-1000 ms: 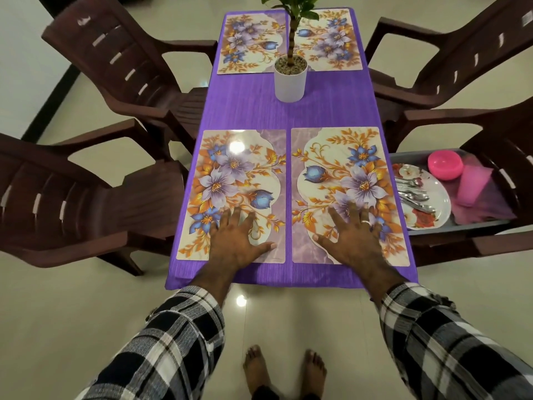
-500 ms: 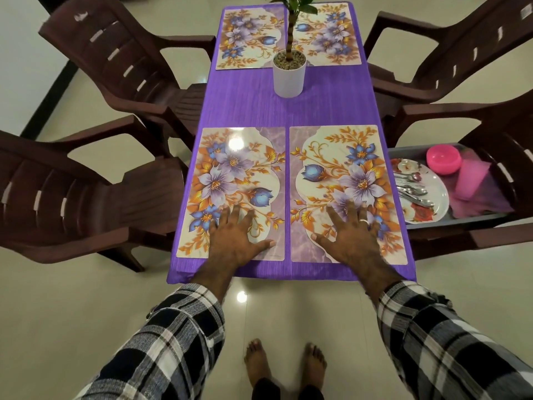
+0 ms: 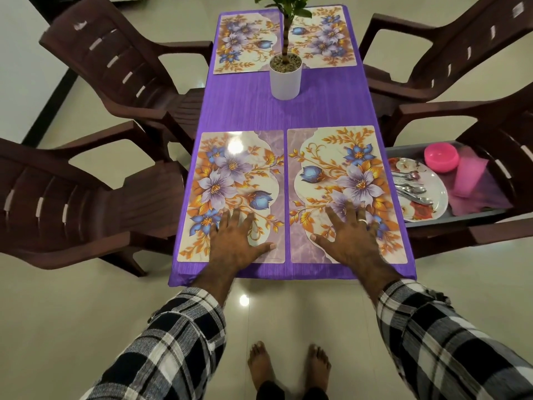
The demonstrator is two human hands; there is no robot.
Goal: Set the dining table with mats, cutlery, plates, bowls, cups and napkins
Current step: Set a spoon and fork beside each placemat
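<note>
- My left hand lies flat, fingers straight and spread, on the near left mat; it grips nothing.
- My right hand lies the same way on the near right mat, palm down, fingers apart, ring showing.
- Change over the last second: almost none. Both palms stay on the same spots and the mats sit where they were; only my head view shifts a little.
- I read that as the mats being pressed and squared; the two far mats already lie beside the potted plant, so the mat step looks finished.
- The rest waits in the grey tray on the chair to my right: plate with cutlery, pink bowl, pink cup, napkins under it.
- Likely next: reach right for the plate.
</note>
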